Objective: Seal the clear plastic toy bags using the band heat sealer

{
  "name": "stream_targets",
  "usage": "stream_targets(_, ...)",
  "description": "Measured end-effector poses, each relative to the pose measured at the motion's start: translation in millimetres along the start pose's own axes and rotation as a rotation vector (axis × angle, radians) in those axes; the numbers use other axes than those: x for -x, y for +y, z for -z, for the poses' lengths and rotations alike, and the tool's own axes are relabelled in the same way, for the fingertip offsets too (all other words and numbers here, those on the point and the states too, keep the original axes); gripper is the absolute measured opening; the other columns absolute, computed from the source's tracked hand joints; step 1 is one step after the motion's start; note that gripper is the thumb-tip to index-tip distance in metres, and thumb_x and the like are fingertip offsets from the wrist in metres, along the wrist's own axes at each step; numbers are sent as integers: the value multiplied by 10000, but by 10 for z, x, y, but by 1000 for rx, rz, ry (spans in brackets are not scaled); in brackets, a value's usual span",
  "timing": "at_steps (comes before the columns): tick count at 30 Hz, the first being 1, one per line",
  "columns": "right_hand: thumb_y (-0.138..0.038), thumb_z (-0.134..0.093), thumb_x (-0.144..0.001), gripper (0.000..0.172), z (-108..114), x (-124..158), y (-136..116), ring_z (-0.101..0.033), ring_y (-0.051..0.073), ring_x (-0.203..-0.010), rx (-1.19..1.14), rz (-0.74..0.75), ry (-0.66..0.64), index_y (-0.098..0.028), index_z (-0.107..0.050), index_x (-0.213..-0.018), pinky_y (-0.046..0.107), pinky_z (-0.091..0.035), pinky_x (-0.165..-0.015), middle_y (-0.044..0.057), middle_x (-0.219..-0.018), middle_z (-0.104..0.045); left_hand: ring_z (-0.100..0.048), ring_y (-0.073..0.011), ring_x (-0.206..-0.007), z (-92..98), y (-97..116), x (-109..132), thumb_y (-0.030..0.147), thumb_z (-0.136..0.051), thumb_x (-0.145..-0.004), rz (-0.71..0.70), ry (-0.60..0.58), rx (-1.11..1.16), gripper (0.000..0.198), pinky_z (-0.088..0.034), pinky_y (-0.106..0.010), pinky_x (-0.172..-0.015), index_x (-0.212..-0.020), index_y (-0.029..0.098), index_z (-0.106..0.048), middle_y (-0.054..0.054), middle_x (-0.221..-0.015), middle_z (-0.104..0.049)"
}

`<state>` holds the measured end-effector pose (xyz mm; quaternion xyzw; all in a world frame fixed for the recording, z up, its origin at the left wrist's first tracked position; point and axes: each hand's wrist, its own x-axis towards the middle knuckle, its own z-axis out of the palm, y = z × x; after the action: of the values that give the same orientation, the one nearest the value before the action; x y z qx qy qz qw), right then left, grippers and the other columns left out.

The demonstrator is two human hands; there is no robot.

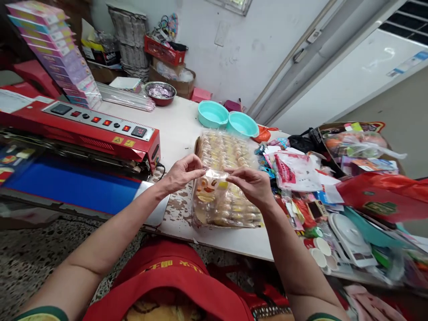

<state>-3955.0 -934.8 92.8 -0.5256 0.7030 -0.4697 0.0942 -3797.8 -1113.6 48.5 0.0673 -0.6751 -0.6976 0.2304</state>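
Observation:
Both hands pinch the top edge of a clear plastic bag (pixel 207 189) printed with orange, brown and yellow shapes. My left hand (pixel 183 173) grips its left corner between thumb and fingers. At the right corner, my right hand (pixel 251 183) does the same. Whether anything is inside the bag I cannot tell. Right beneath it, a box (pixel 230 154) is packed with rows of clear-wrapped, yellowish items. To the left stands a red sealing machine (pixel 110 129) with lit switches and a blue conveyor belt (pixel 73 183).
Two turquoise basins (pixel 213 114) stand behind the box. A bowl of small wrapped pieces (pixel 160 92) is at the back. Stacked colourful boxes (pixel 60 55) rise behind the machine. Bags, papers and a white scale-like device (pixel 351 238) crowd the table's right side.

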Motion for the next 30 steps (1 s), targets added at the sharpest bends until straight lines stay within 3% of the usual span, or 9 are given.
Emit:
stream_targets(3, -399, -798, -695, 213, -234, -218, -137, -721, 225, -763, -161, -106, 113, -197, -733, -710, 346, -572, -708, 66, -793, -765, -642, -149, -774, 74, 83, 90, 366, -775, -686, 117, 183, 233, 449, -500, -267, -713, -1057, 158, -630, -62, -905, -718)
stream_targets(6, -407, -831, -635, 236, -573, -343, -68, -689, 187, -662, -245, -195, 109, -197, -752, -705, 308, -554, -636, 53, -731, -756, -613, -132, -658, 211, -8, 220, 414, -789, -646, 217, 297, 240, 383, -489, -246, -612, -855, 103, -711, -78, -800, -709)
stream_targets(12, -423, -869, -547, 309, -1282, -426, 192, -597, 128, -534, -411, -398, 12, -168, -724, -646, 252, -488, -524, 19, -598, -690, -621, -148, -597, 486, -471, 451, 531, -765, -623, 281, 654, 371, 437, -460, -235, -508, -743, 116, -700, -84, -757, -714)
stream_targets(16, -414, -879, -518, 329, -1742, -414, 311, -576, 109, -522, -505, -514, -44, -158, -706, -630, 236, -480, -511, 7, -590, -672, -555, -113, -490, 685, -842, 528, 522, -736, -651, 309, 884, 340, 404, -406, -212, -470, -630, 133, -630, -15, -568, -631)
stream_targets(21, -401, -901, -438, 411, -2260, -385, 444, -617, 137, -548, -604, -640, -76, -157, -676, -681, 247, -499, -509, 22, -621, -694, -541, -112, -442, 1044, -1139, 660, 486, -758, -653, 451, 927, 339, 391, -403, -215, -452, -609, 124, -617, -13, -508, -599)
stream_targets(26, -405, -901, -397, 472, -2661, -497, 609, -567, 118, -477, -611, -702, -19, -155, -635, -696, 233, -461, -447, 6, -565, -658, -622, -154, -486, 1430, -1171, 901, 427, -837, -581, 611, 827, 399, 415, -463, -239, -446, -784, 103, -676, -104, -709, -713)
stream_targets(30, -380, -895, -400, 469, -2968, -658, 703, -517, 96, -437, -635, -740, 47, -170, -582, -680, 238, -466, -444, -43, -506, -594, -634, -174, -480, 1660, -1192, 1016, 263, -873, -488, 655, 853, 388, 432, -480, -249, -441, -831, 104, -664, -99, -676, -707)
